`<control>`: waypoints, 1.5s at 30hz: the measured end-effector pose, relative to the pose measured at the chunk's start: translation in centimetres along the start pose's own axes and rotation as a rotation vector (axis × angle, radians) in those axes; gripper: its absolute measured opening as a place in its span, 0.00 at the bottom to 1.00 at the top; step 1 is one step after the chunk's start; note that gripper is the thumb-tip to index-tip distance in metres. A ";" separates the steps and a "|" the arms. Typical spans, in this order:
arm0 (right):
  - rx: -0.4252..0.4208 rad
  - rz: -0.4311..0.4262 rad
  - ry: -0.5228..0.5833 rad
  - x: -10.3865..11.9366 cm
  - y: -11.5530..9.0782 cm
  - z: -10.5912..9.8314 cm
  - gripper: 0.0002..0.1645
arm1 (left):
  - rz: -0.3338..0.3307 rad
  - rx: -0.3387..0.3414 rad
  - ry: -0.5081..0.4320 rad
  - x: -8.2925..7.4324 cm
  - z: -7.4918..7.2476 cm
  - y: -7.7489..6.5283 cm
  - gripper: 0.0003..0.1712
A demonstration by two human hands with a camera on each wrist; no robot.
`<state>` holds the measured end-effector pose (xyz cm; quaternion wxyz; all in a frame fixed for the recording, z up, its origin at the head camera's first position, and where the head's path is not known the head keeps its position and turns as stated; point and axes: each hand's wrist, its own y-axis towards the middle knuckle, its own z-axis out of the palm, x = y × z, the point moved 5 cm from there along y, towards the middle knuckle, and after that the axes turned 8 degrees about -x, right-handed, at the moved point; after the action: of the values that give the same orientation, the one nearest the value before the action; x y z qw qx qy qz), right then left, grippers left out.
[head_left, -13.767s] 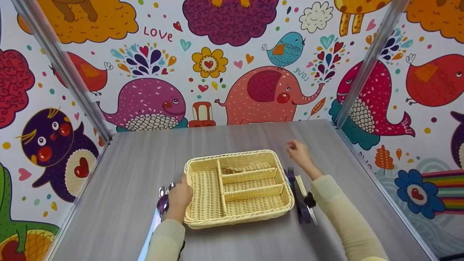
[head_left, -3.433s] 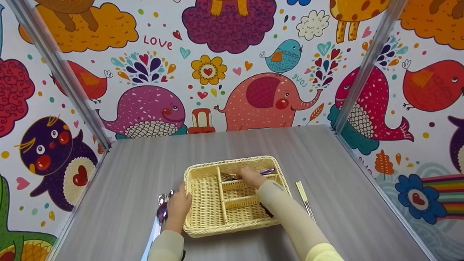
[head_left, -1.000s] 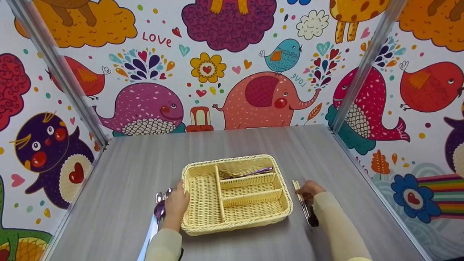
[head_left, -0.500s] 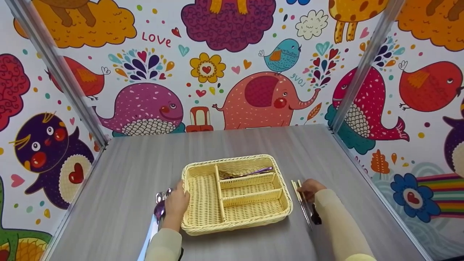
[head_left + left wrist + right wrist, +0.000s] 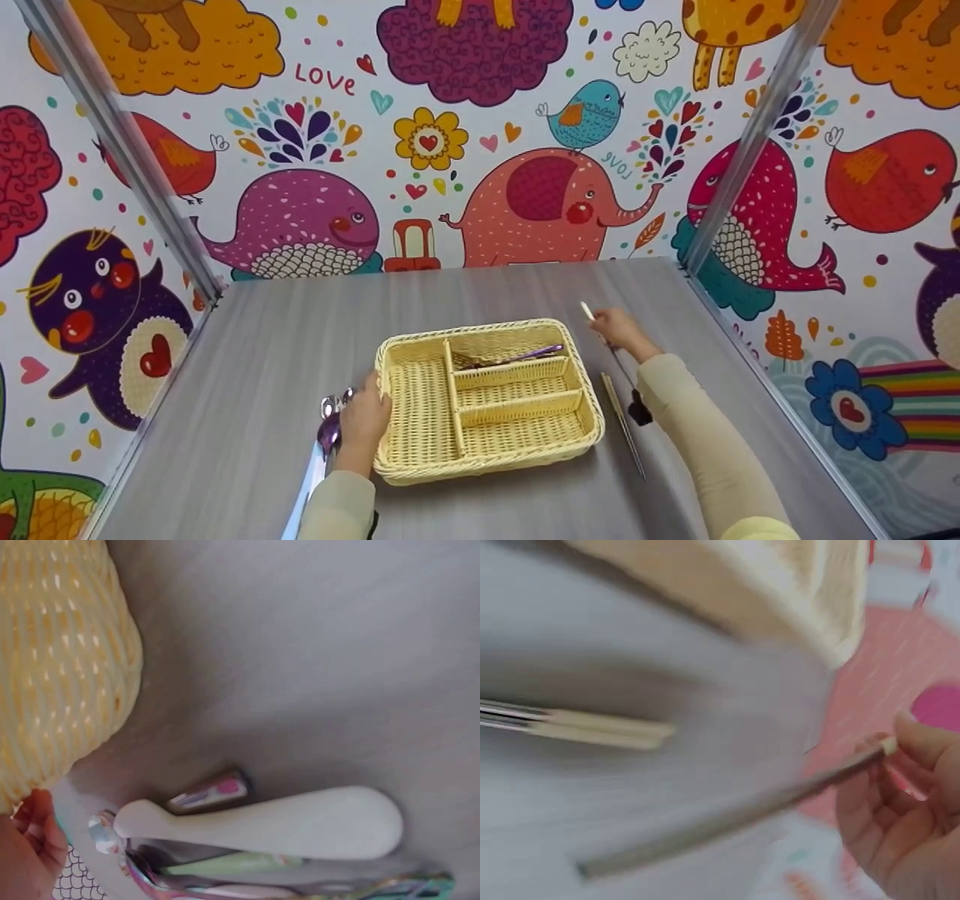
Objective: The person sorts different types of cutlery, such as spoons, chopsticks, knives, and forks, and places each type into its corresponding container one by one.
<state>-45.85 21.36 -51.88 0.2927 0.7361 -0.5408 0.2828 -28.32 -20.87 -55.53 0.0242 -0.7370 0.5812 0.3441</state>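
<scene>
My left hand (image 5: 364, 420) grips the left rim of a pale wicker cutlery basket (image 5: 420, 474), divided into several compartments. Its fingers (image 5: 37, 821) show at the basket's edge in the left wrist view. Beyond the basket's right side, my right hand (image 5: 619, 330) is raised and pinches a chopstick (image 5: 742, 821) near its cream end, the shaft slanting down. A pair of chopsticks (image 5: 604, 729) with cream handles and metal tips lies on the table right of the basket. In the back right compartment, purple-handled cutlery (image 5: 525, 355) lies at a slant.
Left of the basket lies a bunch of spoons, among them a purple spoon (image 5: 328, 435) and one piece with a thick white handle (image 5: 300, 825). The grey table (image 5: 300, 322) meets printed walls (image 5: 322, 217) at the back and sides.
Earlier, forks lay right of the basket, and purple cutlery is now in the back right compartment. My right hand has just lifted a chopstick up and away; my left stays at the rim.
</scene>
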 end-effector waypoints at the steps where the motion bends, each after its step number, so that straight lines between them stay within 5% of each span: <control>1: -0.045 -0.078 -0.033 1.3 0.3 0.2 0.12 | 0.004 -0.002 -0.001 0.0 0.0 0.0 0.25; 4: -0.223 -0.248 -0.120 8.1 -0.8 0.4 0.12 | 0.011 -0.005 0.005 0.1 0.0 0.1 0.25; 7: -0.379 -0.435 -0.085 15.3 -3.1 0.6 0.09 | 0.008 0.001 0.006 0.1 0.1 0.0 0.25; 10: -0.454 -0.709 -0.090 19.1 -4.5 1.8 0.08 | 0.001 0.003 0.005 0.1 0.1 -0.1 0.25; 15: -0.307 -0.983 -0.261 20.9 -5.7 5.6 0.10 | -0.008 -0.006 0.011 0.1 0.0 -0.2 0.24; 19: -0.148 -1.062 -0.485 20.3 -6.4 9.0 0.07 | -0.016 0.009 0.016 0.0 0.1 -0.2 0.25; 22: 0.017 -1.028 -0.616 19.3 -6.5 11.0 0.04 | -0.023 0.025 0.013 0.0 0.1 -0.3 0.25; 30: 0.385 -0.738 -0.875 16.6 -5.8 14.4 0.03 | -0.020 0.020 0.013 0.1 0.1 -0.3 0.25; 37: 0.525 -0.615 -0.984 15.0 -5.8 16.5 0.14 | -0.007 -0.007 0.012 0.0 0.1 -0.2 0.25; 43: 0.657 -0.439 -0.930 13.6 -5.0 18.3 0.16 | -0.005 -0.003 0.014 0.0 0.0 -0.1 0.25; 45: 0.650 -0.466 -0.879 12.0 -4.2 19.2 0.17 | -0.007 0.009 0.015 0.1 0.0 -0.1 0.26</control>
<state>-36.82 0.60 -56.44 -0.1447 0.9355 -0.3209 0.0310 -28.22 -20.92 -55.62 0.0243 -0.7416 0.5802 0.3358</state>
